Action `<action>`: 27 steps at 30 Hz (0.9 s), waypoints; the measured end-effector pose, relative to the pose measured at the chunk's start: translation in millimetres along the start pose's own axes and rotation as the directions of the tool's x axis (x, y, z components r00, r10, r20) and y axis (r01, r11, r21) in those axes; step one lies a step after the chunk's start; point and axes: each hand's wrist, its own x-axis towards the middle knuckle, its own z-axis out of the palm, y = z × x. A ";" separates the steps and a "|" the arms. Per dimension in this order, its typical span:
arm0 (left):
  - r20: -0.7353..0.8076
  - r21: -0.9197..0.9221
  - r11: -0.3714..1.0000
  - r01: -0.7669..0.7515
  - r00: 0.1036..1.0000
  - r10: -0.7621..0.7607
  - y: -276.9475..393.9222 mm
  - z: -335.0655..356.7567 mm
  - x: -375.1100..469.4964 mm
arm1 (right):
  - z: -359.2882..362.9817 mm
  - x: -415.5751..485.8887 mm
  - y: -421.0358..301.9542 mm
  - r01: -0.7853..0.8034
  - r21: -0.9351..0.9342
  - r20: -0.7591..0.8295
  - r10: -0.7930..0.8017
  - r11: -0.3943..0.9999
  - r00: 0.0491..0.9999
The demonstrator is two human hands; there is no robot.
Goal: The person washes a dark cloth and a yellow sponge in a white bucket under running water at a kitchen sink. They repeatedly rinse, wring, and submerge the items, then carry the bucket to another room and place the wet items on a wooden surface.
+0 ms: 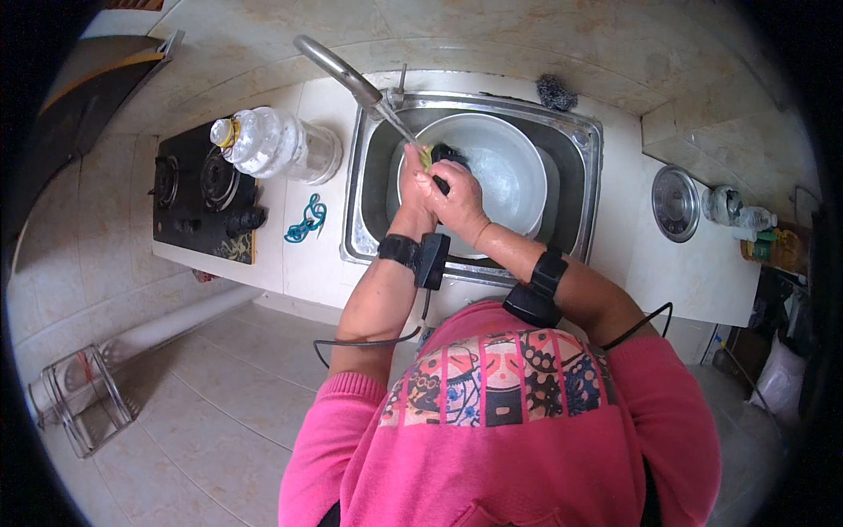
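Both my hands are wet and close together over the left side of a large pale metal basin in the steel sink. Water runs from the curved faucet onto my left hand, whose fingers lie against a small yellow-green thing. What that thing is, I cannot tell. My right hand is curled around a black handle; its working end is hidden between the hands. Just beyond my right knuckles shows a black object, partly covered.
A large clear plastic bottle stands left of the sink, beside a gas stove. A teal cord lies on the counter. Behind the sink is a steel-wool scrubber. To the right lies a round metal lid, near several bottles.
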 end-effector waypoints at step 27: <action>0.193 -0.358 0.900 0.250 0.963 -0.191 -13.2 -11.5 12.4 | -23.9 5.0 -21.5 0.082 -0.258 0.239 -0.019 0.963 0.971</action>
